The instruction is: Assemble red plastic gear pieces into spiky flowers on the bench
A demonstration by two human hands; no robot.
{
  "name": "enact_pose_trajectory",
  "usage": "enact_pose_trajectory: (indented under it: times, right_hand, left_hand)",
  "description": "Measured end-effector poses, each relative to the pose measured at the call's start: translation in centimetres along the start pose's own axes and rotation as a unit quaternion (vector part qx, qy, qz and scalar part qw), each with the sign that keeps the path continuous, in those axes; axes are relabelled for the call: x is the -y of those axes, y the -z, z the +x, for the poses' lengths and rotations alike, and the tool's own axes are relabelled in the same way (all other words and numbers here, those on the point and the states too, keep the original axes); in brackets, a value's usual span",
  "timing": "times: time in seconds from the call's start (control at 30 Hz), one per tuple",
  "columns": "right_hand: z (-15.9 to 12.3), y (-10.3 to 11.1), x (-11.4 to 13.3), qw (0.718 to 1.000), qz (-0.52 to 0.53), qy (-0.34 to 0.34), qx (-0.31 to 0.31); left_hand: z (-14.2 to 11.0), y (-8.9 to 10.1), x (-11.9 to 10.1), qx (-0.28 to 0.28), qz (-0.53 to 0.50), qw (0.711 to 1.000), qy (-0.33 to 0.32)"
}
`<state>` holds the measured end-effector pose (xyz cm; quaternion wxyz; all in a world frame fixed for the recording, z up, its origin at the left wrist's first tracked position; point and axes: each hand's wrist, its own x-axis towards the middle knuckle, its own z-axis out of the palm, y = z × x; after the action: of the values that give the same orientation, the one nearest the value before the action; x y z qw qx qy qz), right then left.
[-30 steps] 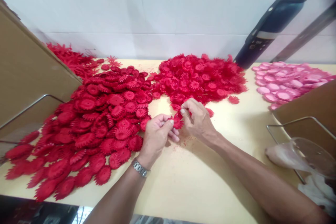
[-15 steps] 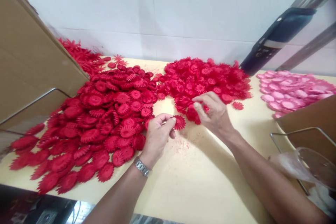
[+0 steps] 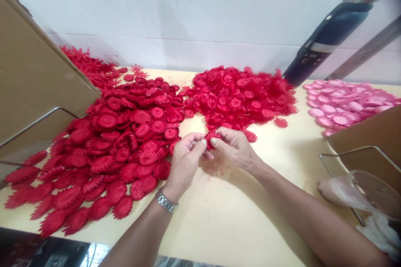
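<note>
Between my two hands is a small red flower-shaped piece [image 3: 210,141] with a toothed edge, partly covered by the fingers. My left hand [image 3: 188,156], with a metal watch [image 3: 166,200] on its wrist, pinches the piece from the left. Thumb and fingers of my right hand [image 3: 234,147] close on it from the right. A large heap of dark red toothed discs [image 3: 125,150] lies left of my left hand. Just beyond my hands is a second pile of brighter red flower pieces [image 3: 238,96].
Pink discs [image 3: 344,104] lie at the far right, behind a brown box [image 3: 369,142] with a wire frame. A clear plastic cup [image 3: 347,192] stands near it. Cardboard [image 3: 34,54] rises at the left. A dark blue device [image 3: 326,41] leans at the wall. Red crumbs dot the table.
My right hand has come from the far red pile, toward me and to the left, and now meets the piece that my left hand was holding. My left hand stays nearly in place.
</note>
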<state>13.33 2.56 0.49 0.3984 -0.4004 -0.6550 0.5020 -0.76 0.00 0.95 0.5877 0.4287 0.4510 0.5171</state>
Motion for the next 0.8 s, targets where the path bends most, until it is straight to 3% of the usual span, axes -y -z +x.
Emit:
enact_pose_trajectory:
  times: [0.2,0.4,0.53,0.67,0.73,0.8]
  right_hand:
    - [-0.1,-0.1,0.1,0.989,-0.144,0.003,-0.046]
    - [-0.1,-0.4,0.1,0.988,-0.151,0.013,0.000]
    - [0.0,-0.3,0.0,0.965,-0.232,0.108,-0.060]
    - [0.2,-0.2,0.0,0.955,-0.225,0.185,-0.058]
    - [0.4,0.4,0.0,0.955,-0.225,0.162,-0.100]
    - [0.7,1.6,-0.2,0.942,-0.242,0.127,-0.193]
  left_hand:
    - [-0.1,-0.3,0.2,0.027,-0.039,0.999,0.021]
    - [0.1,-0.6,0.6,0.000,-0.017,0.999,0.037]
    - [0.3,-0.4,0.7,-0.019,-0.016,0.999,0.039]
    - [0.1,-0.5,0.6,-0.016,0.001,0.999,0.044]
    - [-0.3,-0.7,0.5,0.014,0.027,0.998,0.058]
    - [-0.6,-0.8,0.4,0.056,0.051,0.994,0.077]
